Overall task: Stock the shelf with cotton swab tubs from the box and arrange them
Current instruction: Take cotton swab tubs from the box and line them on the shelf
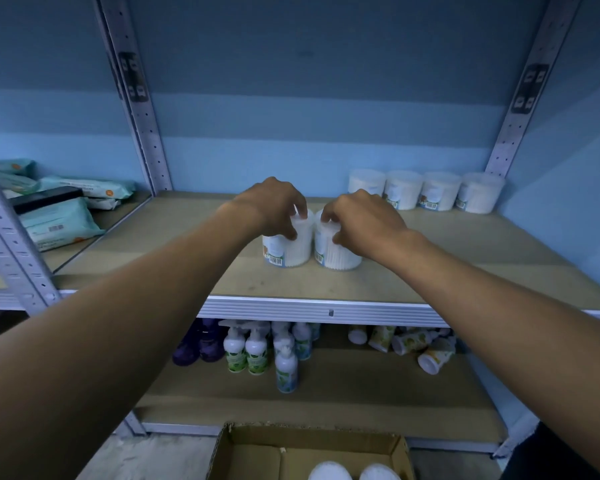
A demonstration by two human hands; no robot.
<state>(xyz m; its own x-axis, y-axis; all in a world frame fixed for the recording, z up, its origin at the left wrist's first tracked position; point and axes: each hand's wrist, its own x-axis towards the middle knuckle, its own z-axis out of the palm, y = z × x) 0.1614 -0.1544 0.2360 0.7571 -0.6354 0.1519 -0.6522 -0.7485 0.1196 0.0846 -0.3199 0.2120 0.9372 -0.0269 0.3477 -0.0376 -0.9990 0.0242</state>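
Blue walls stand behind a metal rack with a wooden shelf (pixel 153 258) at the height of the arms. Near the middle of this shelf two cotton swab tubs stand upright, just beside each other. The left hand (pixel 274 206) is curled over the lid of the left tub (pixel 284 249), with the fingers pinching its top edge. The right hand (pixel 357 220) grips the right tub (pixel 336 256) at its lid in the same way. At the back right of the shelf a row of four more tubs (pixel 426 192) stands along the wall, well apart from the two in the hands. On the neighbouring shelf at the left lie packs of wet wipes (pixel 56 223). On the lower shelf stand pump bottles (pixel 257 351). At the bottom edge an open cardboard box (pixel 243 452) shows the white lids of two further tubs (pixel 354 472).
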